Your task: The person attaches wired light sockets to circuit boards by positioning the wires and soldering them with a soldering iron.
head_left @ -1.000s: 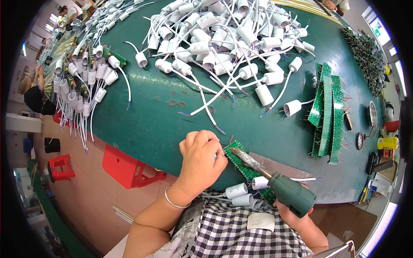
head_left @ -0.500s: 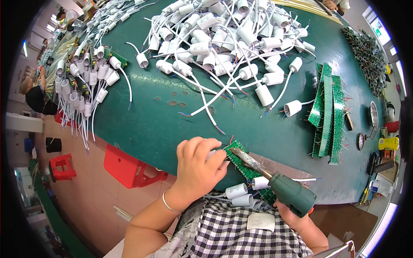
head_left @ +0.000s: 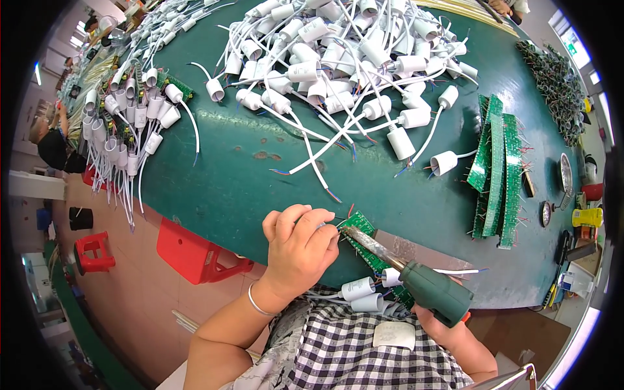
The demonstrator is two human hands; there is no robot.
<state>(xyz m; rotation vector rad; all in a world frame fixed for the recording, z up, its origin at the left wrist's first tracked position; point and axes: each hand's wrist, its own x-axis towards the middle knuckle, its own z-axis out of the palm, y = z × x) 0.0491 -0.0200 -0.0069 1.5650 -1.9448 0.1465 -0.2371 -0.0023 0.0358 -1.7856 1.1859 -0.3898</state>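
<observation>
Judging by the pose, the step here is putting heat on the far end of the green circuit board (head_left: 369, 255), which sits slantwise at the near edge of the bench (head_left: 253, 195), right in front of the person. The right hand (head_left: 443, 326) is wrapped around the housing of the soldering iron (head_left: 435, 292) from below, with the metal tip right at the board's far end. Can't tell if it's actually touching. The left hand (head_left: 302, 244) is just beside that end, fingers curled in and fingertips bunched close. Something pale peeks out between them, but I can't tell what they're pinching, if anything.

My two cents: hold that left hand steady but keep the fingertips off the hot barrel, cuz there's not much room there. Lay the tip on with a light touch, get wire and pad hot together, then lift off cleanly and don't jiggle anything while it sets. Watch the red wire (head_left: 351, 209) poking up at that end too, insulation scorches easily. Same goes for the white lamp sockets (head_left: 357, 288) bunched by the board's near end: I'd swing the iron away over the metal plate (head_left: 429, 252), not across the plastic.
</observation>
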